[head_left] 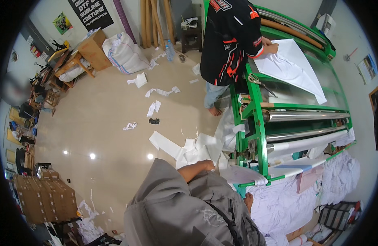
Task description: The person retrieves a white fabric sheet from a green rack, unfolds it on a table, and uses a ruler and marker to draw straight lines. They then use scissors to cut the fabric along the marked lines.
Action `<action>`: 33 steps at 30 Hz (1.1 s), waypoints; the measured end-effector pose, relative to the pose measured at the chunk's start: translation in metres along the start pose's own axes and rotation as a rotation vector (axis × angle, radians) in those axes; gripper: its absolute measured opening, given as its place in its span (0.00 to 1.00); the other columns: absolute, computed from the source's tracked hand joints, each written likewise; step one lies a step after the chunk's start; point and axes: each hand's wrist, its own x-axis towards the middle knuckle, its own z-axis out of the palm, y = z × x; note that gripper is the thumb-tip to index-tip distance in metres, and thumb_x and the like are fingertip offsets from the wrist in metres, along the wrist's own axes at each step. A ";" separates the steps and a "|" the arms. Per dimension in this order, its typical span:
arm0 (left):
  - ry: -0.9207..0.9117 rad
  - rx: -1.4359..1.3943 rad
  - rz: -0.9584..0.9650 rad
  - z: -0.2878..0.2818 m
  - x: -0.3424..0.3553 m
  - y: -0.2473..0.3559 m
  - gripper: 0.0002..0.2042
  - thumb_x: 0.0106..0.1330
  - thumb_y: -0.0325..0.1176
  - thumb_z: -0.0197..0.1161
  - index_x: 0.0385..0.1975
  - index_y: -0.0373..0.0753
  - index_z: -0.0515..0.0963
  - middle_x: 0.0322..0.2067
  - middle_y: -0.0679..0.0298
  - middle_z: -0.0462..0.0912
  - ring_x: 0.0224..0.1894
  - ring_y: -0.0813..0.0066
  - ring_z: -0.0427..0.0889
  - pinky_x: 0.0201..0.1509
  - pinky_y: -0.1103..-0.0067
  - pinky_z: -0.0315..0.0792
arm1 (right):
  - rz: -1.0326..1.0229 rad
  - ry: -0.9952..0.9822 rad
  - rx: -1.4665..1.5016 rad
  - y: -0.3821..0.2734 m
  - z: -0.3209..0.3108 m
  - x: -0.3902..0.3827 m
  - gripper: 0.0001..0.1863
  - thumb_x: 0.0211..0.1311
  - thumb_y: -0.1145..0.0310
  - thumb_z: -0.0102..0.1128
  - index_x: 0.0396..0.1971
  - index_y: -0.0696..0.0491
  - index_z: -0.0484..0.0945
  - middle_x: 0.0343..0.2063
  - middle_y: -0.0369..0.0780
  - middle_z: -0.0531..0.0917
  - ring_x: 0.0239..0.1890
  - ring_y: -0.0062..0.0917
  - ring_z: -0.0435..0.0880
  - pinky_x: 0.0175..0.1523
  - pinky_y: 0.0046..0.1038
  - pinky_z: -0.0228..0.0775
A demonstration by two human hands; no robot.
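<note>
My left forearm, in a grey sleeve pushed up, bends across in front of my body. At its end my left hand (207,165) is closed, beside a crumpled heap of white fabric (198,148) on the floor; what its fingers hold, if anything, is hidden. Right of my grey jacket (185,205), a small patch of bare skin (248,199) shows against white cloth (283,209); I cannot tell whether it is my right hand or a foot. Close by on the right, a greyish fabric end (248,175) hangs at the corner of a green-framed roller machine (262,143).
A barefoot co-worker in a black shirt (224,41) handles a white sheet (293,65) on the machine; scissors (256,80) lie near it. Fabric scraps (162,92) litter the tiled floor. A stuffed sack (124,53) stands at the back, cardboard boxes (45,199) at lower left.
</note>
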 end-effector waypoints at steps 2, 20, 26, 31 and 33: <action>-0.153 0.028 0.019 0.013 0.019 -0.018 0.35 0.65 0.62 0.61 0.65 0.44 0.79 0.68 0.56 0.77 0.69 0.56 0.76 0.67 0.56 0.72 | 0.069 -0.066 -0.052 -0.007 0.003 -0.036 0.22 0.72 0.59 0.53 0.53 0.62 0.82 0.43 0.51 0.88 0.43 0.37 0.87 0.50 0.39 0.77; 0.528 -0.306 0.435 0.025 -0.025 0.075 0.13 0.73 0.38 0.64 0.36 0.32 0.81 0.29 0.62 0.84 0.33 0.72 0.81 0.42 0.75 0.74 | 0.320 0.189 0.250 0.117 0.042 -0.232 0.17 0.67 0.62 0.61 0.45 0.61 0.85 0.34 0.43 0.88 0.36 0.28 0.88 0.43 0.30 0.80; 0.664 -0.101 0.759 0.043 -0.069 0.210 0.17 0.74 0.40 0.62 0.50 0.30 0.79 0.53 0.51 0.80 0.55 0.61 0.79 0.60 0.68 0.71 | 0.310 0.198 0.127 0.244 0.094 -0.311 0.14 0.67 0.65 0.58 0.40 0.61 0.84 0.33 0.44 0.88 0.34 0.29 0.88 0.39 0.33 0.82; 0.810 0.358 0.982 0.070 -0.051 0.263 0.23 0.73 0.40 0.63 0.60 0.29 0.75 0.62 0.44 0.75 0.66 0.46 0.71 0.71 0.58 0.62 | 0.307 0.345 0.196 0.361 0.143 -0.359 0.09 0.55 0.64 0.63 0.26 0.54 0.85 0.33 0.50 0.87 0.42 0.46 0.87 0.47 0.47 0.80; 0.781 0.442 0.962 0.083 -0.043 0.274 0.26 0.72 0.42 0.64 0.63 0.29 0.73 0.63 0.43 0.75 0.67 0.44 0.70 0.72 0.57 0.61 | 0.330 0.344 0.210 0.371 0.142 -0.372 0.08 0.53 0.65 0.65 0.26 0.54 0.86 0.33 0.49 0.87 0.42 0.45 0.87 0.47 0.46 0.80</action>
